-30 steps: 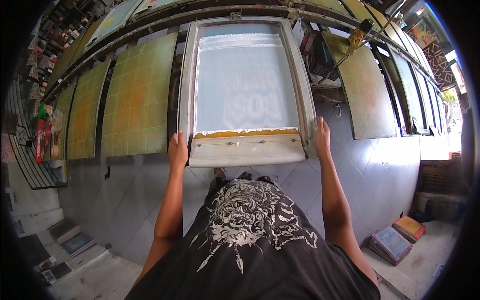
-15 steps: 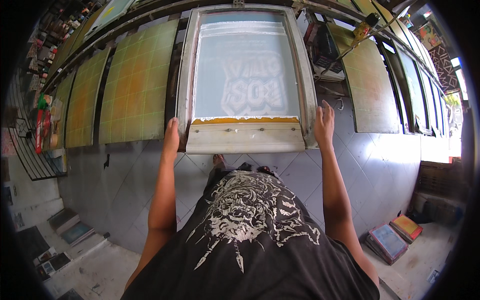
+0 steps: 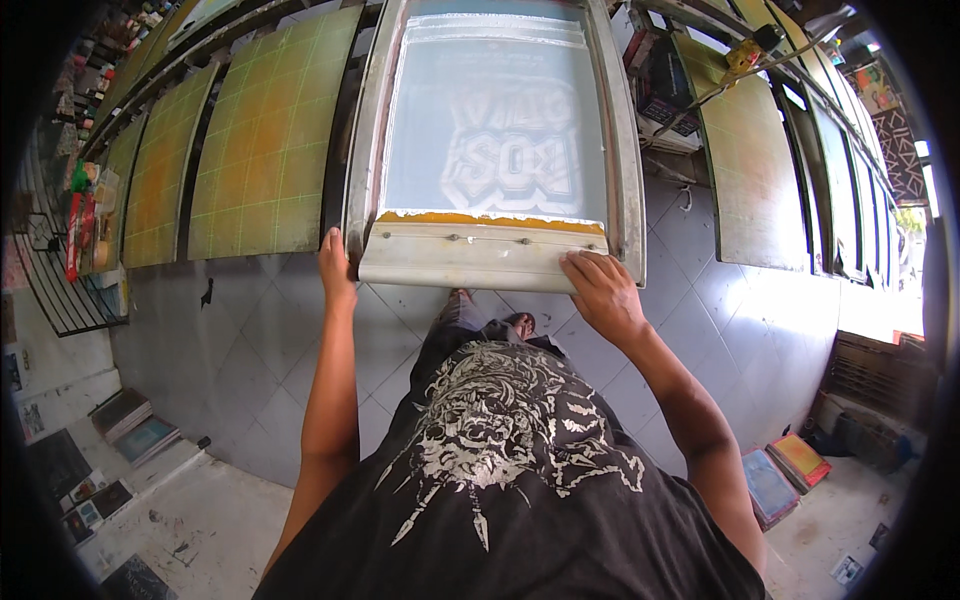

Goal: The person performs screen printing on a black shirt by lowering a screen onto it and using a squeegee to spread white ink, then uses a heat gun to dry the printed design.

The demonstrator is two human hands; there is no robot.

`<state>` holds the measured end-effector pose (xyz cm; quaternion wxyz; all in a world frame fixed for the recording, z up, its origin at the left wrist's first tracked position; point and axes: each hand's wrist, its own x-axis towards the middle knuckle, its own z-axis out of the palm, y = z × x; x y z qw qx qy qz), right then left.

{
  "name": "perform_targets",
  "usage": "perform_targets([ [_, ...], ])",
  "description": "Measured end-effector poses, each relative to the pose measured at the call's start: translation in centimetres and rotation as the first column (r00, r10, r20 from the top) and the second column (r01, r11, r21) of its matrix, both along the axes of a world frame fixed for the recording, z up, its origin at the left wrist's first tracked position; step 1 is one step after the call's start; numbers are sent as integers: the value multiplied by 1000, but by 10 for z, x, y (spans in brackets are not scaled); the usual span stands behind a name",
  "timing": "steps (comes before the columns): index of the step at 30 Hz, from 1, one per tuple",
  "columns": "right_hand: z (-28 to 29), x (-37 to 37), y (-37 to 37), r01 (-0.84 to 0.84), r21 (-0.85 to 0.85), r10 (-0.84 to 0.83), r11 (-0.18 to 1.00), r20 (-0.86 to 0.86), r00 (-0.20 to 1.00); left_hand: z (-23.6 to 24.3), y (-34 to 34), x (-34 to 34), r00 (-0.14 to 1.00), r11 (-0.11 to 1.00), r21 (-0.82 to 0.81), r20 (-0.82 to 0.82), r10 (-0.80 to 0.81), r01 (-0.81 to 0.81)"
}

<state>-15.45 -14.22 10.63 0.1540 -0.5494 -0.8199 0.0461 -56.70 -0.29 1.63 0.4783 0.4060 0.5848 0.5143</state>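
Note:
A screen-printing frame (image 3: 627,150) lies in front of me, its pale blue-grey mesh (image 3: 430,120) bearing a faint white lettered design and streaks of white ink. Across its near end rests a wide cream squeegee (image 3: 470,262) with a row of screws and an amber blade edged in white ink. My left hand (image 3: 338,272) is closed at the frame's near left corner, beside the squeegee's end; some of its fingers are hidden. On the squeegee's right end, my right hand (image 3: 606,292) has its fingers curled over the top.
Yellow-green printing boards (image 3: 270,140) line the left side, and another board (image 3: 742,150) stands to the right. A yellow bottle-like thing (image 3: 742,58) sits beyond it. Framed pieces (image 3: 770,485) lie low at right. Grey floor tiles (image 3: 250,340) show below.
My right hand has come from beside the frame's right edge onto the squeegee's right end. My left hand stays at the near left corner. The view has shifted slightly.

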Motion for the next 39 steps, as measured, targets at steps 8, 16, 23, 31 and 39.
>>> perform_targets([
  [8, 21, 1, 2, -9, -106, 5, 994, -36, 999, 19, -6, 13, 997, 997, -48, 54, 57, -54],
  [16, 40, 14, 33, -45, -306, 25, 951, -69, 997, 5, 2, -5, 999, 999, -34, -29, -22, 21],
  [23, 56, 16, 58, -72, -311, 9, 948, -202, 979, 11, -1, 3, 958, 998, 22, -279, 66, -62],
  [31, 55, 20, 67, -9, -287, -35, 958, -148, 988, 0, -2, -7, 967, 1000, -18, -253, -18, 14],
  [39, 59, 20, 63, 114, -256, -149, 960, -120, 981, -1, -3, -9, 919, 999, 44, -393, -8, 27],
])
